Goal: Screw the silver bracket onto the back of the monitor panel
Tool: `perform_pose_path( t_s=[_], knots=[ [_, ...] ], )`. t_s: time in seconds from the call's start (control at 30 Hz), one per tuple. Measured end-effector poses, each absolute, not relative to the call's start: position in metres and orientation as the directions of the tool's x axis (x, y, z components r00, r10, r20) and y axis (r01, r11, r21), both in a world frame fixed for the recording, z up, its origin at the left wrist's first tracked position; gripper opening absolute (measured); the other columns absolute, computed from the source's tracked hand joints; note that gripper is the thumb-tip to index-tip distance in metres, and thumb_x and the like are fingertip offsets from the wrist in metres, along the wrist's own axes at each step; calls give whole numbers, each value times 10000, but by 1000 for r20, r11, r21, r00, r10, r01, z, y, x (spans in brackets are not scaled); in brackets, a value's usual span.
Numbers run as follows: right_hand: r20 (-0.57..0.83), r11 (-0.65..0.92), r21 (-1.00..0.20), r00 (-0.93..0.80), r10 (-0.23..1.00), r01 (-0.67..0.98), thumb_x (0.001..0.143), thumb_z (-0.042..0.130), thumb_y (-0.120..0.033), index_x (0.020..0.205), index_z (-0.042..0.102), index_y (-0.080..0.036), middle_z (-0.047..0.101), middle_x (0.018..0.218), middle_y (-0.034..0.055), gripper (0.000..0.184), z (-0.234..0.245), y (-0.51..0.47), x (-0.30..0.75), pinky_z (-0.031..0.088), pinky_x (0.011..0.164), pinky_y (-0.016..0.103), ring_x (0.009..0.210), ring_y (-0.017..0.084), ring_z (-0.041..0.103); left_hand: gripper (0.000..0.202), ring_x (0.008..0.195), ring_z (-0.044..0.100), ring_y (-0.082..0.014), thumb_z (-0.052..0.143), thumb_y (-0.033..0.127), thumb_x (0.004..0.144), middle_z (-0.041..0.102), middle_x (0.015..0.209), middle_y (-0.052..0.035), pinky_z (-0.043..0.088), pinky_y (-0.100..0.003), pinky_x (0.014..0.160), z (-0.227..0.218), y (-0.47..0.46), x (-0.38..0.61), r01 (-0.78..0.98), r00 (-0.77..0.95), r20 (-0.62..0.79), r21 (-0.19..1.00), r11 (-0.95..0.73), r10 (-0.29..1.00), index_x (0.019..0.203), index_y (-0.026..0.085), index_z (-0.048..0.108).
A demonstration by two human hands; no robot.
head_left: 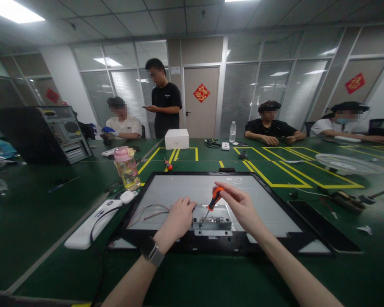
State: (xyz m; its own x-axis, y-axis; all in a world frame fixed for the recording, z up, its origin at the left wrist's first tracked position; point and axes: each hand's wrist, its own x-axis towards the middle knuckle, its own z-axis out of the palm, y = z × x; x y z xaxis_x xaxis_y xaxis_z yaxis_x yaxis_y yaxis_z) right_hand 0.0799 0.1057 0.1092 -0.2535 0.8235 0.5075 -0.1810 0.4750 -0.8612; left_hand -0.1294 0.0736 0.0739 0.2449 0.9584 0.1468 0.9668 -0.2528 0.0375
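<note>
A silver metal bracket sits on the back of a flat display panel, near its front edge. My left hand has its fingers curled against the bracket's left end; its fingertips are partly hidden. In my right hand is a screwdriver with an orange and black handle, gripped near the top between thumb and fingers. The screwdriver slants down to the left, and its tip reaches the bracket's left part. Thin wires lie on the panel left of my left hand.
A white power bank-like box with a black cable and a pink-lidded bottle stand left. A black slab lies right. Farther off are a computer case, a white box and several people across the table.
</note>
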Motion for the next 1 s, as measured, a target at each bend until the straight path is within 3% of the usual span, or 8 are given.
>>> perform_pose_path(
  t_s=[0.13,0.27,0.37,0.57,0.77,0.93,1.0],
  knots=[
    [587,582,-809,-185,788,-87,822,727,-433,996,790,-277,716,946,52,242,112,103,80,571,763,361,864,230,681,414,1045,531,-259,380,91,925,580,1161,-94,446,-391,943,75,73,-129,967,243,142,41,-251,960,1276,198,572],
    [595,586,-802,-238,768,-114,924,600,-422,1166,732,-293,735,1008,58,305,113,99,79,541,910,418,982,244,689,423,1041,529,-254,375,92,929,579,1160,-97,444,-388,940,76,73,-129,967,245,136,43,-253,960,1293,200,559],
    [570,554,-821,-261,779,-139,926,597,-424,1209,707,-292,750,1006,55,331,111,99,79,527,956,444,1013,252,693,420,1047,525,-257,374,90,927,577,1165,-101,440,-395,949,77,73,-129,966,247,133,42,-255,960,1286,196,563],
    [611,613,-788,-203,765,-61,850,693,-429,1039,772,-268,710,992,62,261,111,101,79,579,755,362,883,237,688,411,1064,521,-259,380,89,927,574,1178,-101,440,-394,960,77,73,-128,967,243,125,45,-250,962,1277,193,568],
    [615,610,-785,-264,743,-109,959,545,-398,1206,707,-282,739,1019,65,317,111,98,79,534,931,435,997,249,689,419,1048,528,-261,387,84,914,585,1160,-98,447,-388,950,77,73,-128,967,245,136,40,-252,960,1274,185,577],
    [630,626,-774,-214,747,-92,882,670,-373,1073,755,-282,700,1001,55,229,110,100,78,572,729,339,861,218,680,426,1050,530,-269,386,78,908,584,1157,-107,448,-397,939,77,72,-128,963,253,148,50,-263,956,1274,178,579],
    [644,644,-761,-205,737,-76,888,659,-376,1072,755,-277,691,1009,59,229,111,100,79,567,722,335,869,220,674,431,1050,530,-278,384,79,908,584,1161,-111,448,-406,932,77,72,-128,962,257,150,50,-267,955,1282,173,575]
  ],
)
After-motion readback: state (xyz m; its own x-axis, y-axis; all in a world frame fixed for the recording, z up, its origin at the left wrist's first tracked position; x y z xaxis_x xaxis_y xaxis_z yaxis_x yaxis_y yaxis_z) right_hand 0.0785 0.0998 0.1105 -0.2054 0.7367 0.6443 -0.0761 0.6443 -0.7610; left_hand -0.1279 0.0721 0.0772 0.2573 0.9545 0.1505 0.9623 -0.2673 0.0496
